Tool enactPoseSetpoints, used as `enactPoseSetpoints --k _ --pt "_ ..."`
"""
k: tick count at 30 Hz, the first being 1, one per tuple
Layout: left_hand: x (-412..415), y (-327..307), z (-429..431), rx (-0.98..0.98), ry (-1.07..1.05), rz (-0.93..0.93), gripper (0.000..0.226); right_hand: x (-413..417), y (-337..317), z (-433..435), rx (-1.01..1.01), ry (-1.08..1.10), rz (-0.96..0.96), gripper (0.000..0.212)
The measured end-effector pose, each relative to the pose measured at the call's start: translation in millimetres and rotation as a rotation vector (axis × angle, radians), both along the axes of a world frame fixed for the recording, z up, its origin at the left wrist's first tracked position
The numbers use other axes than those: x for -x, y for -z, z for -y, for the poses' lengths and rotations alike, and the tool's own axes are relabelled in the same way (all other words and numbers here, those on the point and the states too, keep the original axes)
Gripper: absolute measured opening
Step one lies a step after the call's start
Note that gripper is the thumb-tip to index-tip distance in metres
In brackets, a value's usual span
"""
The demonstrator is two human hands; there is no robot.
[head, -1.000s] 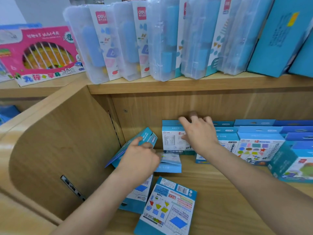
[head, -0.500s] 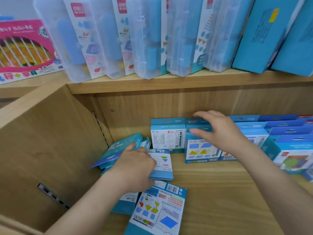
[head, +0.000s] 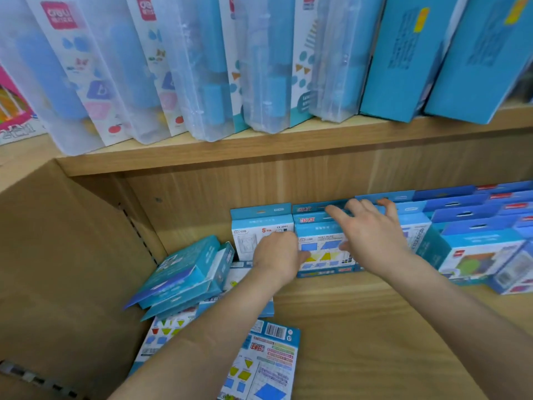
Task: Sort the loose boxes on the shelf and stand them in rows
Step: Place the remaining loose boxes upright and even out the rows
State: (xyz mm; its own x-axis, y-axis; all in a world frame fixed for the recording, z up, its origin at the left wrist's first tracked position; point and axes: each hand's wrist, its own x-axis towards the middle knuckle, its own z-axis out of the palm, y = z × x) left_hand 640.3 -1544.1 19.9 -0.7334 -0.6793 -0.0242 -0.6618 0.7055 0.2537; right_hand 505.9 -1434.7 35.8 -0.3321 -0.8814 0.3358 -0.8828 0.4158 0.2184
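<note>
On the lower wooden shelf (head: pixel 360 327), an upright blue tangram box (head: pixel 320 256) stands in the front row beside a white-fronted box (head: pixel 251 235). My left hand (head: pixel 277 259) grips the tangram box's left edge, thumb on its front. My right hand (head: pixel 372 235) lies with spread fingers over that box's top and the boxes behind it. Two blue boxes (head: pixel 184 272) lean against each other at the left. Further boxes lie flat: one near the front (head: pixel 265 365), one under my left forearm (head: pixel 164 333).
Rows of upright blue boxes (head: pixel 473 223) fill the right of the shelf, with picture-fronted ones (head: pixel 478 261) in front. The wooden side panel (head: pixel 57 269) closes the left. The upper shelf board (head: pixel 259 151) carries clear plastic cases (head: pixel 202 67) and tall blue boxes (head: pixel 403 53).
My left hand has left the flat box at the left and moved up to the standing tangram box. My right hand shifted slightly right along the box tops. The view has moved closer.
</note>
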Motion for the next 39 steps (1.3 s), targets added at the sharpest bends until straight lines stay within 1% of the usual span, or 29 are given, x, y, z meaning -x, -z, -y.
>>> enactPoseSetpoints --k 2,5,7,8,9,11,13,14,15,17,18,19,20,21,22,23,25,28,30,32,35,37,39 --pt "3.2 3.0 1.8 0.01 0.0 -0.005 0.037 -0.7 -3.1 -1.0 -0.039 0.03 0.042 0.075" --pt "3.2 1.7 -0.6 0.023 -0.006 0.049 0.037 -4.6 -5.9 0.7 -0.062 0.062 0.058 0.073" --pt "-4.2 -8.8 -7.5 0.073 0.011 0.081 0.027 -5.6 -8.3 -0.2 -0.067 0.077 0.062 0.076" --pt "-11.7 -16.7 -11.9 0.121 0.026 0.068 0.02 -5.9 -8.7 -1.4 -0.062 0.08 0.064 0.079" --pt "-23.2 -24.5 -16.7 0.172 0.049 0.018 0.018 -7.6 -8.8 -3.3 -0.049 0.077 0.068 0.082" --pt "-56.1 -39.4 -24.4 0.214 0.073 -0.178 0.032 -17.7 -8.5 -7.7 0.038 0.023 0.122 0.086" --pt "-97.9 -49.7 -28.7 0.193 0.061 -0.385 0.046 -37.7 -8.6 -9.3 0.172 -0.088 0.294 0.08" --pt "-119.3 -50.5 -28.5 0.195 0.037 -0.422 0.052 -49.9 -9.6 -9.1 0.214 -0.154 0.438 0.076" --pt "-140.2 -48.0 -28.4 0.193 -0.003 -0.402 0.059 -62.6 -9.8 -8.8 0.213 -0.228 0.625 0.072" --pt "-173.3 -36.4 -25.1 0.17 -0.095 -0.27 0.076 -85.9 -8.1 -11.1 0.116 -0.373 0.982 0.07" --pt "-184.3 -28.7 -22.3 0.169 -0.128 -0.176 0.082 -96.2 -5.3 -12.7 0.026 -0.423 1.063 0.072" --pt "-191.8 -20.9 -19.9 0.177 -0.151 -0.081 0.084 -105.1 -1.2 -13.1 -0.078 -0.451 1.036 0.076" --pt "-195.7 -13.2 -16.9 0.2 -0.158 -0.023 0.083 -113.0 5.2 -11.9 -0.16 -0.459 0.938 0.079" --pt "-197.0 -7.8 -14.2 0.229 -0.157 0.0 0.078 -120.3 13.2 -9.7 -0.207 -0.452 0.799 0.078" --pt "-196.2 -4.7 -11.3 0.257 -0.16 0.001 0.073 -127.0 20.0 -6.9 -0.221 -0.442 0.662 0.074" --pt "-194.7 -3.2 -8.7 0.278 -0.172 -0.002 0.069 -132.7 26.0 -3.4 -0.211 -0.428 0.568 0.066" --pt "-192.2 -2.3 -4.9 0.313 -0.182 -0.017 0.066 -137.8 37.9 2.1 -0.165 -0.413 0.516 0.055" --pt "-192.2 -2.5 -3.4 0.353 -0.158 -0.065 0.073 -135.3 45.8 3.8 -0.1 -0.44 0.568 0.051" --pt "-191.5 -2.2 -3.3 0.365 -0.156 -0.188 0.081 -131.8 43.8 3.9 0.033 -0.467 0.642 0.048" --pt "-190.2 -2.5 -1.0 0.413 -0.187 -0.292 0.083 -126.7 41.0 4.2 0.154 -0.467 0.707 0.041" --pt "-186.3 -14.3 2.0 0.473 -0.196 -0.421 0.071 -115.7 39.5 0.6 0.26 -0.448 0.852 0.035" --pt "-184.6 -19.8 4.0 0.509 -0.167 -0.443 0.063 -112.5 38.6 -4.1 0.303 -0.421 0.928 0.034" --pt "-185.5 -19.8 0.9 0.516 -0.137 -0.432 0.062 -111.8 39.0 -8.8 0.33 -0.403 0.967 0.033"
